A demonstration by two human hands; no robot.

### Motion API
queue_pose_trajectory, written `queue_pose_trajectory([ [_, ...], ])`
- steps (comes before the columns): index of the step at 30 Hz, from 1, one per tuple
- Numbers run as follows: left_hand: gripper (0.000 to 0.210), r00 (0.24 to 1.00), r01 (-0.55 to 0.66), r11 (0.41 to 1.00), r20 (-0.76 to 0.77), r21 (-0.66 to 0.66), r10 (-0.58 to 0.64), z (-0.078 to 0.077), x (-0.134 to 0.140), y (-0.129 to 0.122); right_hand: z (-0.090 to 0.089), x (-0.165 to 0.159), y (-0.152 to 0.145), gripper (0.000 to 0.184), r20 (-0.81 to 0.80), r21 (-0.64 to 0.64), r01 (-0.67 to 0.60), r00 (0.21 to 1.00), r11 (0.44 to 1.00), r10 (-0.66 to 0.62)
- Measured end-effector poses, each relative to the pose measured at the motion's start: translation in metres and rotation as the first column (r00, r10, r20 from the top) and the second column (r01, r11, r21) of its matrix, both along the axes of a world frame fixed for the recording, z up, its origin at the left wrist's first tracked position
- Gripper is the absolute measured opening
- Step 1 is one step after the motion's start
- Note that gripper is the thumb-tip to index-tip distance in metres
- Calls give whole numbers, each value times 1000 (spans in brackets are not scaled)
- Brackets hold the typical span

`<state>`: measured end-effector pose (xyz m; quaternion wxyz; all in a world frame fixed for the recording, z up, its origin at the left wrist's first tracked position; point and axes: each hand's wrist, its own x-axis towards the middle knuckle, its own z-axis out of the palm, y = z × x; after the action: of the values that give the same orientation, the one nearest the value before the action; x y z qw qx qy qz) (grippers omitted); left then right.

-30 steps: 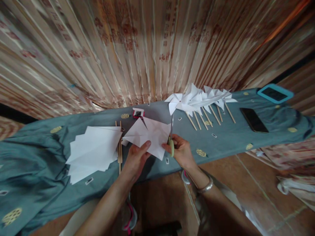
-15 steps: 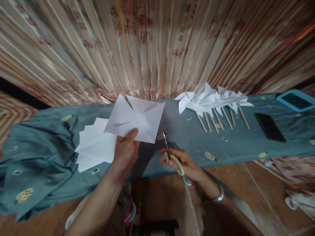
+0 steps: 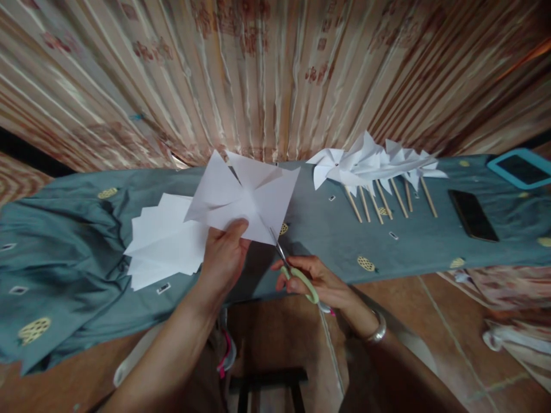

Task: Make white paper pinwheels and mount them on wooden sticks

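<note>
My left hand pinches the near edge of a white paper square, thumb on top, holding it above the table. Slits run from several of the sheet's corners towards its middle. In my right hand are scissors with light green handles, my fingers closed round the loops. Their blades reach the sheet's near right corner, one of them lying over the paper. A fanned stack of white paper sheets lies left of my left hand.
Several white paper pinwheels on wooden sticks lie in a row at the back right. Beyond them are a black phone and a blue-framed device. A green cloth covers the table; a striped curtain hangs behind.
The scissors have moved up and left, so their blades now meet the paper's corner. The paper sits slightly farther right and higher in view. The whole view has shifted a little.
</note>
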<state>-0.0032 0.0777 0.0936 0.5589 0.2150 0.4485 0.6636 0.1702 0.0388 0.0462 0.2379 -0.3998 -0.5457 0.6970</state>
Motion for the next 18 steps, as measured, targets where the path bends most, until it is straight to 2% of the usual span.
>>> queue_pose_trajectory([
  [6, 16, 999, 23, 999, -28, -34, -24, -2, 4, -2, -4, 1, -1, 52, -27, -9, 12, 1000, 1000, -12],
  [18, 21, 996, 50, 999, -69, -21, -51, -7, 3, -3, -6, 2, -2, 56, -17, 28, 3, 1000, 1000, -3],
])
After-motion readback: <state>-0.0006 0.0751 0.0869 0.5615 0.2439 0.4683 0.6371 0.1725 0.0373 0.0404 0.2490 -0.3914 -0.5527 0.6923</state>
